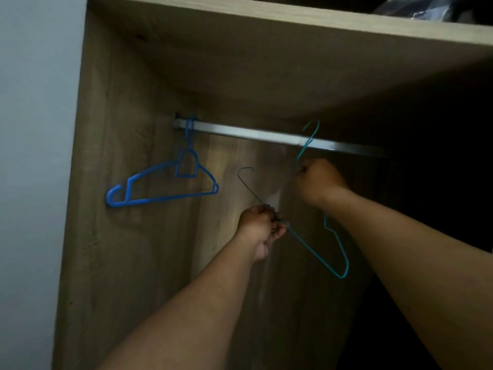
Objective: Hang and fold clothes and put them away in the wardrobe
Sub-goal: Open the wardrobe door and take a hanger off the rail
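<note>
I look into an open wooden wardrobe with a metal rail across it. A thick blue plastic hanger hangs at the rail's left end. My right hand grips the neck of a thin teal wire hanger, whose hook is up at the rail. My left hand pinches a second thin teal wire hanger below the rail; its dark hook points up and left, and its body slants down to the right. No clothes are in view.
A wooden shelf runs above the rail, with a dark bundle in shiny plastic on top at the right. A pale wall lies left of the wardrobe. The wardrobe's right side is dark.
</note>
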